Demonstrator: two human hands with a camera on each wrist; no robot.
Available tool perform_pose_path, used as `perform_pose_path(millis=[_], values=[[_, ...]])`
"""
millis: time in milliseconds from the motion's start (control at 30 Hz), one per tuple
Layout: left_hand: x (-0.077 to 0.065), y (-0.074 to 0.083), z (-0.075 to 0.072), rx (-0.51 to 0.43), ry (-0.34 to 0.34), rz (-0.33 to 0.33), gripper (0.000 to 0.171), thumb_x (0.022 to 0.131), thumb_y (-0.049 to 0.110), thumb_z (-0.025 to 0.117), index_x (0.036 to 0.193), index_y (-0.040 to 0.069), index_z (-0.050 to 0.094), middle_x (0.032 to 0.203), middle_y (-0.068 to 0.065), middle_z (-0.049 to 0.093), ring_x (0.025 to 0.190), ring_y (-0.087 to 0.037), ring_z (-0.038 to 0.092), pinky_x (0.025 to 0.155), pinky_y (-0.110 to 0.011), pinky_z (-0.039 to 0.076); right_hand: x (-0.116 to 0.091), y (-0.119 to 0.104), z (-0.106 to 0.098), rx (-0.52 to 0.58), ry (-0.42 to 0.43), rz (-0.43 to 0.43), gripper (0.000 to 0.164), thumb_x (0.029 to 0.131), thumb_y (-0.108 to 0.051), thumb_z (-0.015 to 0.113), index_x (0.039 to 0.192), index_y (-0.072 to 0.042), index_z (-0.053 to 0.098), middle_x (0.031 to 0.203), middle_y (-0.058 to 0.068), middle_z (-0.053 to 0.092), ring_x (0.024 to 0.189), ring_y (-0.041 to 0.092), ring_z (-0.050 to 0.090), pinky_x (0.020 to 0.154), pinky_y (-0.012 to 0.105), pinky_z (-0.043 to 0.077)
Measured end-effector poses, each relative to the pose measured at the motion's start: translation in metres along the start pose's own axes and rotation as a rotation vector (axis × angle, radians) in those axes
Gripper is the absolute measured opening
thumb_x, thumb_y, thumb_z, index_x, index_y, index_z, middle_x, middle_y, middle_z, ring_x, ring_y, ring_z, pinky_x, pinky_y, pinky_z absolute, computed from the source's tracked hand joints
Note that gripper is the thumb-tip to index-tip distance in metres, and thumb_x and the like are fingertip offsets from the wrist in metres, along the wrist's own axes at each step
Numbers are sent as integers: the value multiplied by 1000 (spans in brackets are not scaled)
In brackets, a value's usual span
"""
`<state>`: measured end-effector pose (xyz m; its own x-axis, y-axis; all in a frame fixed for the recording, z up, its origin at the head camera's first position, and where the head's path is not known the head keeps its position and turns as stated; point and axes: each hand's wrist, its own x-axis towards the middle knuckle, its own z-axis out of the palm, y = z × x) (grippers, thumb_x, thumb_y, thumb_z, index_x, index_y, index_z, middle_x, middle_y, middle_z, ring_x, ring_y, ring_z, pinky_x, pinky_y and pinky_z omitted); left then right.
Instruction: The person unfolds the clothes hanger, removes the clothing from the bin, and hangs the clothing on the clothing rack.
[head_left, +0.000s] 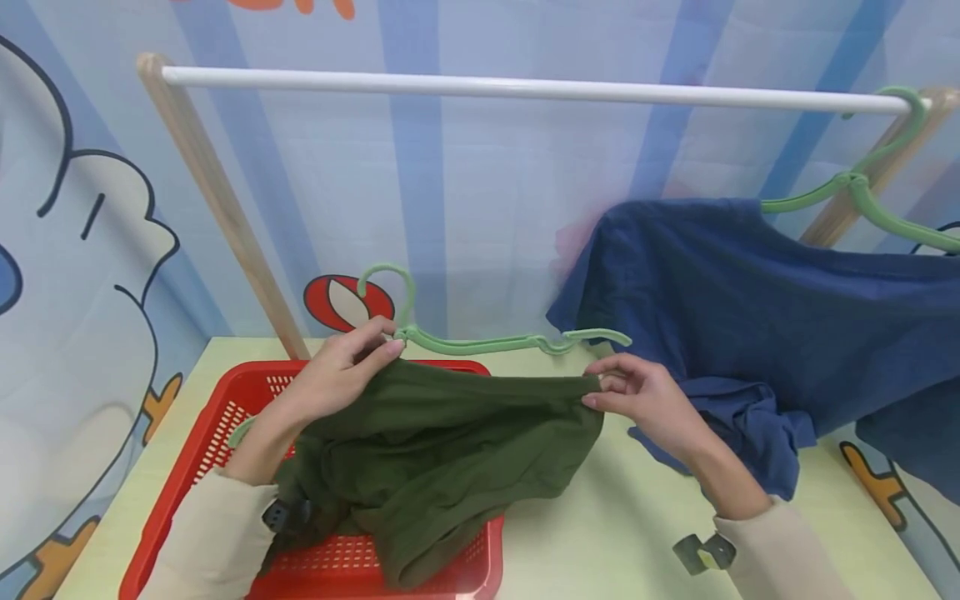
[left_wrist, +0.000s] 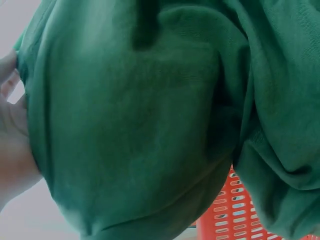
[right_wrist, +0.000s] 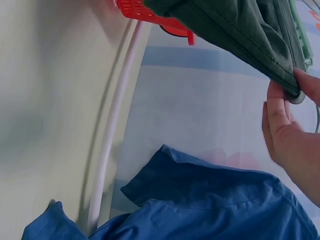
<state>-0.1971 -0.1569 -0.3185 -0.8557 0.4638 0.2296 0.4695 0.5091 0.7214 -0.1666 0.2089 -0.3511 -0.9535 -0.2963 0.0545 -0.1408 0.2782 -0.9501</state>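
A dark green garment (head_left: 457,433) with a straight, band-like top edge is stretched between both hands, its lower folds drooping over the red basket (head_left: 491,554). My left hand (head_left: 337,371) pinches the middle of a light green hanger (head_left: 480,344), just below its hook, at the garment's top edge. The hanger's right arm lies above that edge; its left arm is mostly hidden behind my forearm and the cloth. My right hand (head_left: 645,400) pinches the garment's right top corner between thumb and fingers, seen also in the right wrist view. Green cloth fills most of the left wrist view.
A white rail (head_left: 495,86) on wooden posts (head_left: 225,200) spans the back. On its right end hangs a blue shirt-like garment (head_left: 720,300) from another green hanger (head_left: 817,196), close beside my right hand. The basket stands on a pale yellow table (head_left: 600,542).
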Motion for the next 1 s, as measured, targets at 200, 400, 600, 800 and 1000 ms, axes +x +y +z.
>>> perform_pose_path(millis=[200, 400, 600, 800, 1000], values=[[-1, 1, -1, 27, -4, 37, 7, 95, 15, 50, 90, 10, 48, 68, -2, 40, 58, -15, 39, 58, -29, 35, 2, 0, 3, 2, 70, 23, 26, 80, -4, 68, 97, 11, 57, 79, -3, 64, 74, 8, 60, 69, 22, 48], [0, 2, 0, 81, 7, 53, 13, 94, 10, 51, 84, 9, 43, 70, -2, 38, 59, -16, 38, 59, -30, 36, 2, 1, 4, -12, 82, -5, 21, 81, 0, 65, 96, 13, 58, 80, -3, 65, 73, 8, 62, 68, 26, 51], [1, 3, 1, 152, 23, 58, 12, 93, 7, 51, 85, 6, 42, 69, -2, 36, 56, -16, 34, 57, -29, 34, 0, -2, -3, -55, 115, -66, 21, 80, -7, 70, 93, 7, 61, 78, 0, 63, 68, 10, 59, 63, 25, 49], [1, 4, 2, 136, 54, 87, 8, 92, 4, 51, 89, 4, 44, 73, -2, 41, 61, -15, 40, 60, -30, 37, 2, -6, -6, -12, 93, -119, 15, 80, -6, 69, 90, 3, 62, 77, 0, 63, 64, 9, 56, 59, 23, 47], [2, 1, 5, 119, 69, 118, 8, 93, 6, 51, 90, 7, 44, 71, 0, 42, 56, -12, 38, 58, -28, 36, 3, -5, -1, 5, 88, -104, 15, 81, -3, 67, 91, 5, 60, 77, -3, 63, 67, 9, 57, 61, 22, 47]])
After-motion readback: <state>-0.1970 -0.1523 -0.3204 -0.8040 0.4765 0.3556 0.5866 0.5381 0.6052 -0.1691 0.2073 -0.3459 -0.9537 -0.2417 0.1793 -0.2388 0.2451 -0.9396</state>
